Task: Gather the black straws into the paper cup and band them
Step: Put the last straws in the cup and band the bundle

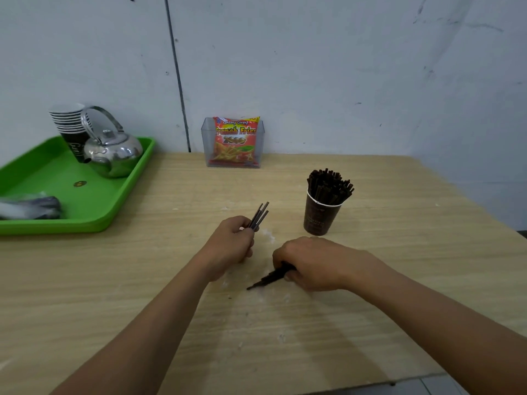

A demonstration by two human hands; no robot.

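Observation:
A dark paper cup (319, 216) stands upright on the wooden table, packed with many black straws (329, 185) that fan out above its white rim. My left hand (231, 242) grips a few black straws (260, 215) whose ends point up and away to the right. My right hand (310, 262), just in front of the cup, grips another small bunch of black straws (269, 279) low against the table, their ends pointing left toward me. No band is visible.
A green tray (85, 206) at the left holds a steel kettle (114, 152), a stack of paper cups (70, 126) and a plastic-wrapped bundle (30, 208). A clear box with a snack packet (235, 142) stands against the wall. The table edge runs along the right and near right.

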